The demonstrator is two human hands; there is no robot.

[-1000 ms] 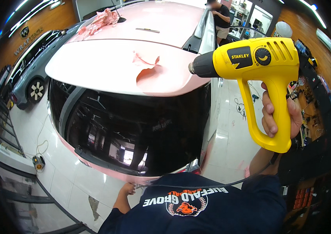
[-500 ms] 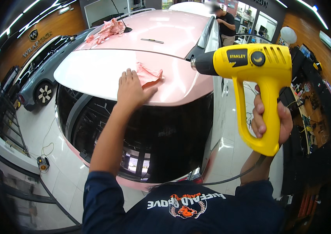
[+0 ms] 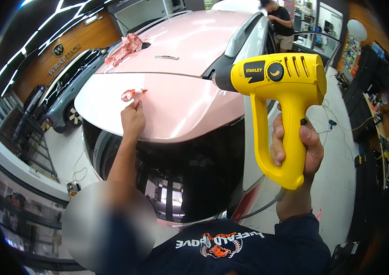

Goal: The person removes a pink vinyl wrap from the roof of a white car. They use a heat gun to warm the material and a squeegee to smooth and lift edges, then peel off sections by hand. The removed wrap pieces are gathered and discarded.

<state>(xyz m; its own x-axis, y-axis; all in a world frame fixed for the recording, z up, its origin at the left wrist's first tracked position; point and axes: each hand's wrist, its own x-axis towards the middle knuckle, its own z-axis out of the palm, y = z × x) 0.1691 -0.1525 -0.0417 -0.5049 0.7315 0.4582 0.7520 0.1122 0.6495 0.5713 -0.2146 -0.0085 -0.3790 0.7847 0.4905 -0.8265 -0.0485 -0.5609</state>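
My left hand (image 3: 133, 121) is closed on a crumpled piece of pink film (image 3: 132, 95), pinched between thumb and fingers over the car's rear spoiler (image 3: 180, 103). That spoiler is white on its left part and pale pink over the rest. Below its edge lies the dark rear window (image 3: 208, 178). In my right hand (image 3: 312, 149) I grip the handle of a yellow heat gun (image 3: 290, 105), held up at the right. Its dark nozzle points left, above the right end of the spoiler, apart from the surface.
More crumpled pink film (image 3: 124, 49) lies on the roof's left side, with a thin flat tool (image 3: 167, 57) near it. Another person (image 3: 280, 23) stands beyond the car. A grey car (image 3: 66, 98) is at left, a cluttered bench (image 3: 377, 119) at right. The gun's cord (image 3: 261, 212) runs leftward.
My left hand went from lying flat with fingers stretched beside the pink film to gripping it, and moved left. The heat gun sits farther left in the picture; the view has shifted too.
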